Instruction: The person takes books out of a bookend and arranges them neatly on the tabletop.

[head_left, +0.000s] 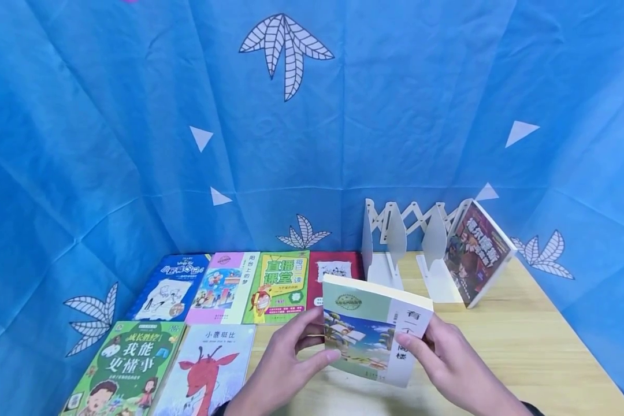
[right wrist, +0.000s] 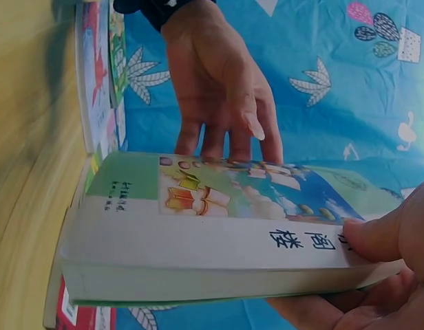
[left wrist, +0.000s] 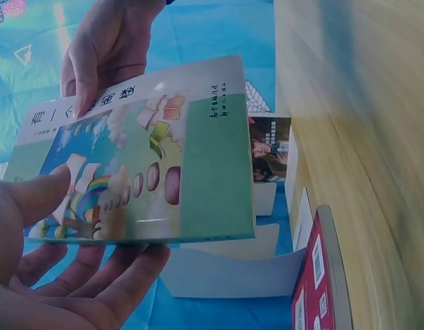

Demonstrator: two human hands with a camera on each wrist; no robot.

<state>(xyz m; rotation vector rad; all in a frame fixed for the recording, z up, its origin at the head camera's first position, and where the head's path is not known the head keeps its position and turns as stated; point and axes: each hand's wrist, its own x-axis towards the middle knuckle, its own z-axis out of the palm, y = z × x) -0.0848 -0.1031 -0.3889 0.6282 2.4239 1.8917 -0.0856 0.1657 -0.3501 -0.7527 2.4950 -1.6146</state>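
Observation:
My right hand (head_left: 449,352) holds a thick paperback (head_left: 356,341) by its right edge, thumb on the white title strip and fingers behind. The book has a green and white cover with a picture of floating books and sky. It is tilted up above the table. My left hand (right wrist: 219,75) is at the book's left edge, its fingers reaching behind it. In the right wrist view the left thumb stands off the cover. The left wrist view shows the fingers (left wrist: 129,268) of that hand below the book; whether they touch its back is hidden.
A white expandable bookend (head_left: 395,231) stands at the back right, with a dark comic-style book (head_left: 478,254) leaning in its right end. Several books lie flat at the left, including a green one (head_left: 130,370) and a deer book (head_left: 208,370). A red book (head_left: 338,263) lies behind the held book.

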